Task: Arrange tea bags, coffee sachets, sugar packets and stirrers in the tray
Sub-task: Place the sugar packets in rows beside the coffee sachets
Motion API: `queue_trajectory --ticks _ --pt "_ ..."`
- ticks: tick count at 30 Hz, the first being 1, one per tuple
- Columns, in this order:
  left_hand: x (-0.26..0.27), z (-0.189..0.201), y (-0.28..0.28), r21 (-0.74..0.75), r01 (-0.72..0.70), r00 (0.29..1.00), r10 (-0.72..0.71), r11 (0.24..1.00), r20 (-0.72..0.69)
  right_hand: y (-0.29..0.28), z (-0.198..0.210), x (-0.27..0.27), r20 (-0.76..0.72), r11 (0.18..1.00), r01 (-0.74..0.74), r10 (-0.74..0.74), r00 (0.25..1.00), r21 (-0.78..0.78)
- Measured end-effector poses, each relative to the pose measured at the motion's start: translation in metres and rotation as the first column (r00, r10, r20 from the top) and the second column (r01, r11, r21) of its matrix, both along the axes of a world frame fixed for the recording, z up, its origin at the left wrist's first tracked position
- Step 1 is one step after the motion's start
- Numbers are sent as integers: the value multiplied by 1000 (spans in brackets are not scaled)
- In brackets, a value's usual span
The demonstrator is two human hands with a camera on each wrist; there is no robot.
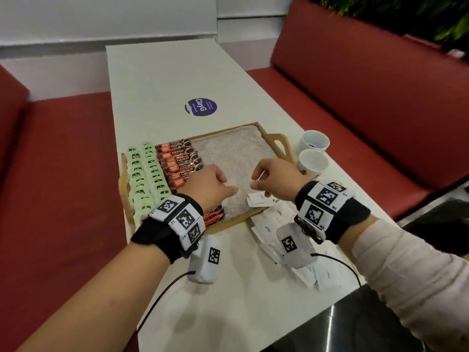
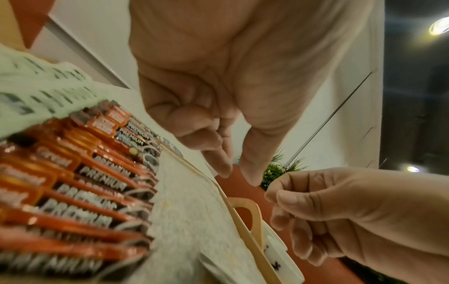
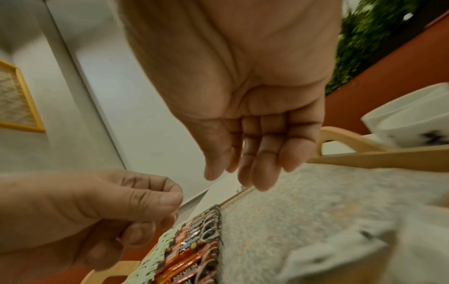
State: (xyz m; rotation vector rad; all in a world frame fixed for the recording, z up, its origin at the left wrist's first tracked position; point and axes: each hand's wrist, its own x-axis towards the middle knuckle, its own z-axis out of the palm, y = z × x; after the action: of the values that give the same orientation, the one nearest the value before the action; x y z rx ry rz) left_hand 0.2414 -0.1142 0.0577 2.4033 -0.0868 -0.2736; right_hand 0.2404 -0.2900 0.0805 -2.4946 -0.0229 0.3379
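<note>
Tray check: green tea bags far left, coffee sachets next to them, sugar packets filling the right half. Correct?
Not quite. In the head view the right half of the tray is bare liner; the sugar packets mostly lie on the table, one over its near edge. Tea bags far left and coffee sachets beside them are right.

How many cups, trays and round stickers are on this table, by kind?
Paper cups: 2
Wooden tray: 1
Purple round sticker: 1
Total: 4
</note>
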Motion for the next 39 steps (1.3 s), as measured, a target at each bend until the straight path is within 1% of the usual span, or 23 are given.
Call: queue_trajectory --ticks 6,8,11,13,15,16,18,20,23,26,28,30,33,37,39 --pt "-22 -11 -29 -1 1 999 -1 1000 -55 -37 -10 -17 25 995 101 -101 995 -24" --pt "-27 -15 -37 35 -17 998 20 999 -65 -46 -12 -18 23 993 115 -114 993 -26" --pt "-32 -17 -48 118 -48 993 60 992 -100 -59 -15 -19 18 991 88 -87 996 -100" --pt "-35 -19 -55 124 -73 988 88 990 -128 -68 -18 -18 -2 991 58 -59 998 -123" --pt "-36 -19 -61 108 -103 987 115 989 -109 -78 -22 -15 -23 993 22 -25 999 -118" --pt "-35 -18 -64 115 -104 991 113 988 -72 -82 -23 -13 -27 994 -1 -2 1000 -111" --pt "-31 -17 -72 175 -66 998 65 982 12 -88 -26 -8 -29 995 -49 47 999 -87" --pt "-28 -17 -83 291 -3 999 -9 957 38 -92 -27 -3 -32 995 -81 80 996 -61" --pt "-23 -22 -102 425 65 998 -59 903 -26 -98 -31 3 -14 991 -120 119 993 -52" --pt "-20 -27 -115 480 106 990 -49 871 -129 -107 -33 7 -6 987 -159 158 987 -39" --pt "-20 -30 -119 511 99 987 -17 854 -162 -112 -34 7 -9 984 -179 178 984 -23" --pt "-20 -34 -121 535 48 993 20 844 -120 -115 -35 7 -7 980 -196 196 981 -27" --pt "-22 -35 -124 520 -45 999 54 853 -3 -114 -38 3 -17 974 -211 211 977 -78" --pt "-28 -31 -121 424 -184 977 119 887 174 -104 -44 -7 -77 950 -238 227 971 -202" --pt "-31 -28 -117 309 -246 957 180 919 227 -99 -48 -11 -112 942 -248 228 967 -228"
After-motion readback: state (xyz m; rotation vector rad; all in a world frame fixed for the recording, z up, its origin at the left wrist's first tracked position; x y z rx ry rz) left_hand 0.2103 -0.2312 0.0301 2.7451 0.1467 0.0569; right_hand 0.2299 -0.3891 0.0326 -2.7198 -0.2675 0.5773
